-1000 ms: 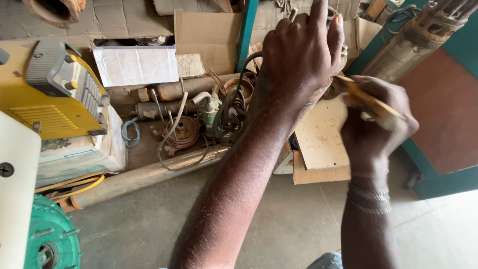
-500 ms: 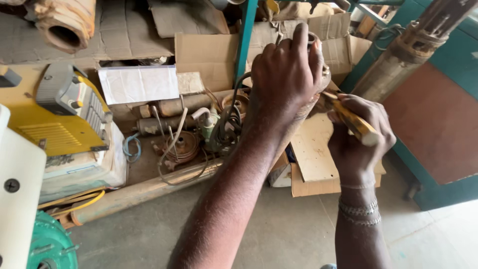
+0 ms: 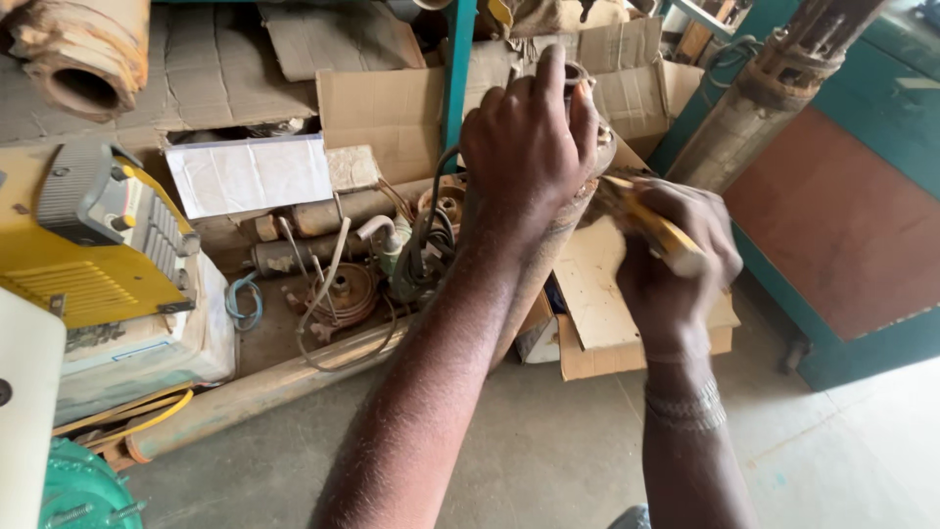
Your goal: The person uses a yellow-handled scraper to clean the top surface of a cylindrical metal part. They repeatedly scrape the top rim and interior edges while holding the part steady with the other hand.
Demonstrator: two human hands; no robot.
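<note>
The left hand (image 3: 524,147) is closed over the top end of the rusty cylindrical metal pump body (image 3: 548,245), which stands tilted on the concrete floor (image 3: 568,451) in front of the flattened cardboard sheets (image 3: 607,284). The right hand (image 3: 676,255) is wrapped around the yellow-handled screwdriver (image 3: 651,227), whose tip meets the pump body just below the left hand; the exact contact point is hidden. For good work, keep the left hand pressing the housing steady, hold the tool in line with its fastener, and apply firm axial pressure so the tip does not slip toward the fingers (image 3: 548,83).
</note>
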